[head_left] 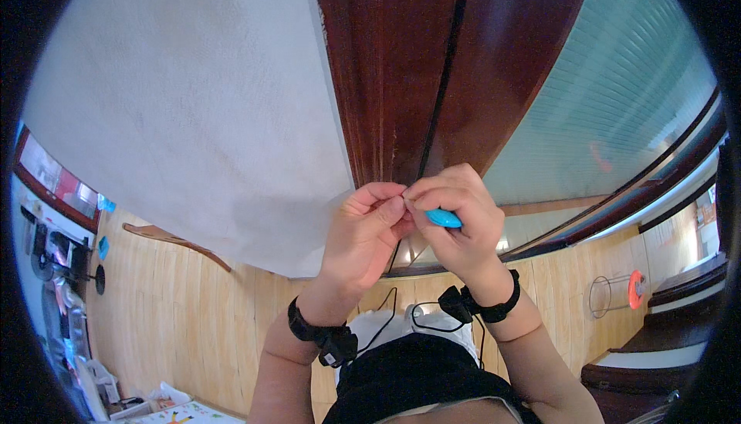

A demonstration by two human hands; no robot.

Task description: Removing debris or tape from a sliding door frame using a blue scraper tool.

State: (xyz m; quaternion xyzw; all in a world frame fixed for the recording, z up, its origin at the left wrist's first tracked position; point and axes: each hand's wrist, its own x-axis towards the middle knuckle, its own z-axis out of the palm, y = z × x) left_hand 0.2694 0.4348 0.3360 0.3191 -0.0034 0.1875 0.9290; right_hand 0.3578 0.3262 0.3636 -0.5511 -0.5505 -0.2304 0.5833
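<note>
R hand curls fingers round blue thing, L hand pinched, I can't tell on what; loose curl cld drop blue thing imo.

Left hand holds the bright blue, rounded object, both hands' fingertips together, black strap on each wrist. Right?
Wrong hand: the head view shows the bright blue, rounded object in the right hand. The rest stands: fingertips together, black strap on each wrist.
</note>
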